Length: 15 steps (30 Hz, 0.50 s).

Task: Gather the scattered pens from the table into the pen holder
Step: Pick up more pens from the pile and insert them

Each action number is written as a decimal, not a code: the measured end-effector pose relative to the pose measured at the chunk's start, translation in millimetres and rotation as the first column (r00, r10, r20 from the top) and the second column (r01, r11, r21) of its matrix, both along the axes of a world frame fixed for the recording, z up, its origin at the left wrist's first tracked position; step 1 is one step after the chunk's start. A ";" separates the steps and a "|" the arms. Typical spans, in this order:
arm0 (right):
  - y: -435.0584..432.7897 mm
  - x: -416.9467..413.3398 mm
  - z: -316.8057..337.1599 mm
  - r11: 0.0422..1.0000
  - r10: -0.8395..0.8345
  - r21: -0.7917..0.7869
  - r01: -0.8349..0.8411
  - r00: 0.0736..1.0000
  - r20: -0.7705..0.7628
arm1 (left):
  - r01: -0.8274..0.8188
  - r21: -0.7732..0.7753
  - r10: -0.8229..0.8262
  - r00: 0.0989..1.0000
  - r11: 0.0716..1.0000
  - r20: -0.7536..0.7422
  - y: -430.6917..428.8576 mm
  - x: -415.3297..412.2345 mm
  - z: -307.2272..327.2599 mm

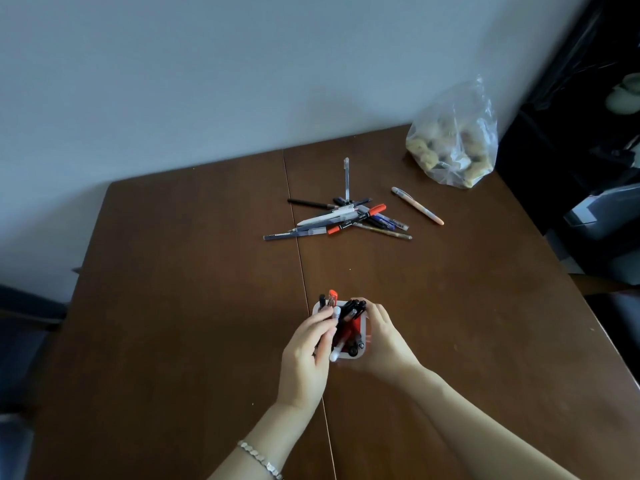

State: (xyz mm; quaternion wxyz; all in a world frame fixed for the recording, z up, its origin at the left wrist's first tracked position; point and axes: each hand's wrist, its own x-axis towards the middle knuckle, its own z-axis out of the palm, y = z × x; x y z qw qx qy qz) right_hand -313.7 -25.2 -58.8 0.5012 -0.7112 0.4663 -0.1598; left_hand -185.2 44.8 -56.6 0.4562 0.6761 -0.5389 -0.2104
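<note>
A white, red-lined pen holder (360, 355) stands on the brown table (173, 306) near the middle front, with several pens in it. My left hand (306, 358) is at its left side, fingers closed around pens that stick up out of the holder. My right hand (384, 337) wraps the holder's right side, its fingertips on the far rim. Farther back lies a pile of pens (346, 216), among them a red-capped marker (356, 220) and a white pen. A clear pen (346, 178) points away from the pile. A peach pen (417, 205) lies apart to its right.
A clear plastic bag (453, 147) with lumpy contents sits at the table's back right corner. A seam runs down the table's middle. The wall stands behind the table, and dark furniture crowds the right edge.
</note>
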 end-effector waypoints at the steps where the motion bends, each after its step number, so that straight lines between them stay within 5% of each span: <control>1: -0.4 -0.3 0.9 1.000 0.006 0.012 -0.006 1.000 -0.001 | 0.024 0.026 -0.025 0.999 0.999 0.028 0.6 -0.1 -2.7; 4: -4.2 -2.3 2.6 0.995 0.091 0.058 -0.087 0.993 -0.078 | 0.199 0.160 -0.218 0.970 0.967 0.106 -2.4 6.3 3.7; 8: -36.4 -13.9 -0.8 0.970 0.239 0.128 -0.206 0.904 -0.355 | 0.373 0.382 -0.362 0.927 0.846 -0.103 -11.8 27.5 25.0; 12: -116.0 -30.0 -3.8 0.997 -0.011 -0.073 -0.027 0.881 -0.473 | 0.439 0.594 -0.464 0.877 0.674 -0.123 -40.4 44.0 22.1; 15: -171.3 -25.8 -14.1 0.974 -0.201 -0.197 0.114 0.841 -0.502 | 0.424 0.592 -0.381 0.902 0.685 -0.204 -44.8 48.9 11.6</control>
